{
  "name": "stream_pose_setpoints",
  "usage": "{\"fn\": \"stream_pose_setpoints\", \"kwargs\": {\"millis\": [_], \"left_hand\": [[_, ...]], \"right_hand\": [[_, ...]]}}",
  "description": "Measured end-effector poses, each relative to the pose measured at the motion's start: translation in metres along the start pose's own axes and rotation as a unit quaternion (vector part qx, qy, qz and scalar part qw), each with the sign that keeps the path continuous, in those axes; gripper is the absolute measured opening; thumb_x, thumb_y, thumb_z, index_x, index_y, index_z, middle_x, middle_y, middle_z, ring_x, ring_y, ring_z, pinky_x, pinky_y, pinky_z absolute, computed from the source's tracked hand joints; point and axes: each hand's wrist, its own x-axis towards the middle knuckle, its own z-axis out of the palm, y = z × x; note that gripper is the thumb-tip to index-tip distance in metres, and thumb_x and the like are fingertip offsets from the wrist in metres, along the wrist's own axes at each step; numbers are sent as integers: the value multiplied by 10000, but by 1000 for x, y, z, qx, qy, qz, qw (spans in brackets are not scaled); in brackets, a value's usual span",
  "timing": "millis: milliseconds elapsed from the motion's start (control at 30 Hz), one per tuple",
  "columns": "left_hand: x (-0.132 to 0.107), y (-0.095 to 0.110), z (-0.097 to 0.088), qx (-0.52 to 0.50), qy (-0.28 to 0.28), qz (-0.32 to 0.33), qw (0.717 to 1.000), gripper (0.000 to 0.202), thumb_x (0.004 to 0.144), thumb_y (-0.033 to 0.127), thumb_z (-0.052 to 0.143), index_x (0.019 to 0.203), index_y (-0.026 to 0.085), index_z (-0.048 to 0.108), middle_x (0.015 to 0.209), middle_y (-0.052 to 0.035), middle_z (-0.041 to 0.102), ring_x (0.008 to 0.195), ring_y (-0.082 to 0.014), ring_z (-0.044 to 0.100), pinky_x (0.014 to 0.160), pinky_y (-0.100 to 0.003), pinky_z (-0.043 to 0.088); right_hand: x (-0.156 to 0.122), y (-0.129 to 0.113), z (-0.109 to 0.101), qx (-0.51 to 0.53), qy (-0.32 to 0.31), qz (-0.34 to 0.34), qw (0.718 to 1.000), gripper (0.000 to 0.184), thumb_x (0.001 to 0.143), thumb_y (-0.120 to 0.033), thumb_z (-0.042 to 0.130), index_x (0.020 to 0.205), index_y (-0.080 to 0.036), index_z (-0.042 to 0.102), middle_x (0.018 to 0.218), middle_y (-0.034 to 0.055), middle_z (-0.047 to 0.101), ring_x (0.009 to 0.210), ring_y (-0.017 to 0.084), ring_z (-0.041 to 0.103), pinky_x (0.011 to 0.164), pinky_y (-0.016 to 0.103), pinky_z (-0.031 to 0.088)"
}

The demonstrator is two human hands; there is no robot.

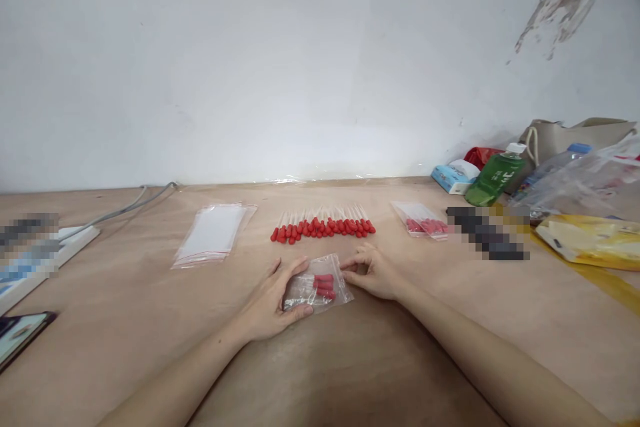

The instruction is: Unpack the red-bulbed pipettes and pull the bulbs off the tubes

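A clear zip bag (300,290) lies in front of me with several red-tipped sticks (324,285) inside, their clear shafts pointing left. My left hand (273,300) grips the bag's left end, thumb on the near side and fingers on the far side. At the bag's right edge my right hand (373,271) has its thumb and fingertips pinched together, seemingly on the plastic. Just beyond the bag, a row of loose red-tipped sticks (323,227) lies with the red ends toward me.
A stack of flat zip bags (213,233) lies left, filled bags (423,221) lie right. Far right stand a green bottle (497,175), a blue box (453,178), a yellow packet (595,240) and plastic bags. A phone (23,333), power strip (75,240) and grey cable (125,208) are left.
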Motion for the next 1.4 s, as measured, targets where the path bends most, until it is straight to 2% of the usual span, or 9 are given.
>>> {"fn": "stream_pose_setpoints", "kwargs": {"millis": [267, 433, 600, 700, 800, 1000, 1133, 1233, 1400], "left_hand": [[0, 3, -2, 9, -5, 0, 1000, 644, 782, 475, 497, 1315, 228, 235, 1329, -77, 415, 1241, -252, 349, 1071, -482, 156], [0, 3, -2, 17, -6, -7, 1000, 614, 780, 485, 492, 1290, 219, 277, 1316, -73, 429, 1239, -255, 351, 1066, -482, 182], [1, 3, -2, 19, -2, -8, 1000, 621, 769, 486, 506, 1283, 214, 289, 1311, -81, 434, 1236, -259, 355, 1061, -485, 194], [2, 2, 0, 23, -3, 1, 1000, 626, 769, 490, 505, 1284, 211, 287, 1309, -82, 435, 1229, -248, 366, 1067, -478, 183], [2, -1, 2, 19, 1, 18, 1000, 622, 774, 486, 502, 1289, 217, 278, 1315, -82, 425, 1213, -231, 386, 1077, -473, 156], [2, -3, 4, 18, 1, 25, 1000, 624, 783, 483, 493, 1300, 220, 263, 1318, -87, 419, 1208, -220, 390, 1082, -476, 131], [2, -3, 3, 23, -3, 26, 999, 629, 783, 487, 493, 1302, 212, 270, 1310, -86, 428, 1208, -218, 390, 1083, -474, 133], [2, -1, 2, 22, -2, 27, 999, 618, 785, 485, 492, 1299, 213, 284, 1306, -77, 436, 1204, -218, 394, 1083, -470, 144], [3, 2, 1, 22, 2, 8, 1000, 392, 891, 363, 330, 1267, 252, 341, 1285, -26, 466, 1216, -178, 382, 1078, -445, 187]], "right_hand": [[9, -13, 11, 39, -46, 9, 998, 172, 735, -354, 599, 718, -196, 662, 728, 14, 599, 764, 155, 502, 730, 298, 343], [12, 13, -21, 237, -86, 74, 965, 218, 694, -374, 610, 748, -164, 597, 693, 6, 606, 621, 117, 523, 572, 235, 388], [17, 53, -61, 338, 148, 119, 922, 223, 642, -374, 652, 656, -166, 573, 619, -14, 593, 593, 103, 536, 608, 235, 407], [23, 66, -59, 333, 295, 126, 886, 248, 623, -388, 671, 697, -171, 575, 688, 5, 621, 652, 117, 567, 646, 246, 428], [31, 66, -41, 268, 347, 132, 889, 313, 598, -425, 685, 736, -161, 587, 724, 38, 636, 660, 142, 578, 643, 274, 447], [35, 57, -17, 55, 295, 111, 947, 327, 661, -483, 615, 779, -180, 646, 739, 40, 654, 684, 167, 578, 662, 300, 437], [27, 54, -16, -60, 325, 54, 942, 261, 734, -435, 553, 723, -190, 644, 742, 41, 639, 721, 173, 554, 701, 314, 400], [17, 48, -13, -57, 324, 30, 944, 224, 757, -372, 532, 679, -179, 616, 628, 20, 586, 622, 143, 517, 647, 288, 384], [2, 25, -7, -29, 125, -40, 991, 130, 722, -302, 580, 652, -204, 628, 574, -9, 549, 626, 131, 495, 665, 282, 360]]}}
